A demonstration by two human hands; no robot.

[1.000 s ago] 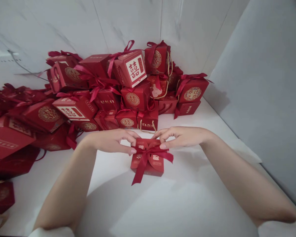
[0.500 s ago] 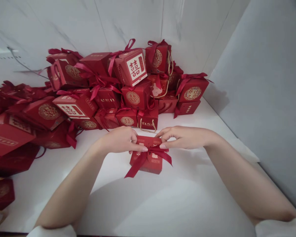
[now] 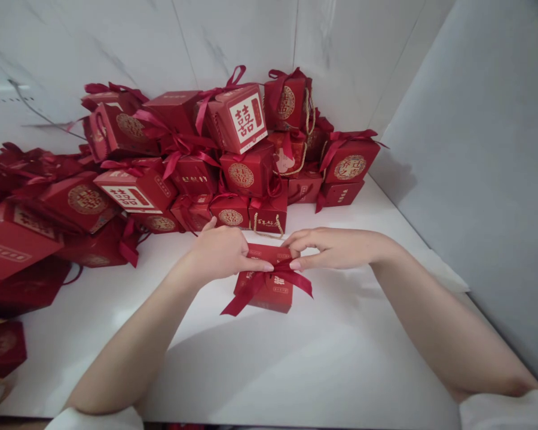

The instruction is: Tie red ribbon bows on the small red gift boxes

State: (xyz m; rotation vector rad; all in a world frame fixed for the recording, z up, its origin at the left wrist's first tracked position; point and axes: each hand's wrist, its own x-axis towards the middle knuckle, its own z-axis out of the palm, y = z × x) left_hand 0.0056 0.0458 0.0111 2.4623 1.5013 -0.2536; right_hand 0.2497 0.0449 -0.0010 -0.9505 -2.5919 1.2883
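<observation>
A small red gift box (image 3: 269, 300) with pale printed characters lies on the white table in front of me. A dark red ribbon (image 3: 246, 295) is tied round it, its knot near the middle of the top and its two tails spread to either side. From the left, my left hand (image 3: 219, 254) is closed at the ribbon, thumb pressed beside the knot and other fingers curled, partly hidden. On the opposite side, my right hand (image 3: 334, 248) pinches the ribbon by the knot with thumb and bent fingers.
Stacked red gift boxes (image 3: 246, 170) with ribbon bows stand behind the box along the marbled wall (image 3: 242, 36). More boxes (image 3: 22, 239) fill the left side of the white table (image 3: 296, 370). A grey panel (image 3: 488, 179) rises at the right.
My left thumb has slid slightly right towards the knot, and one left finger now sticks up behind. The left ribbon tail has shifted a little outward. My right hand has barely moved.
</observation>
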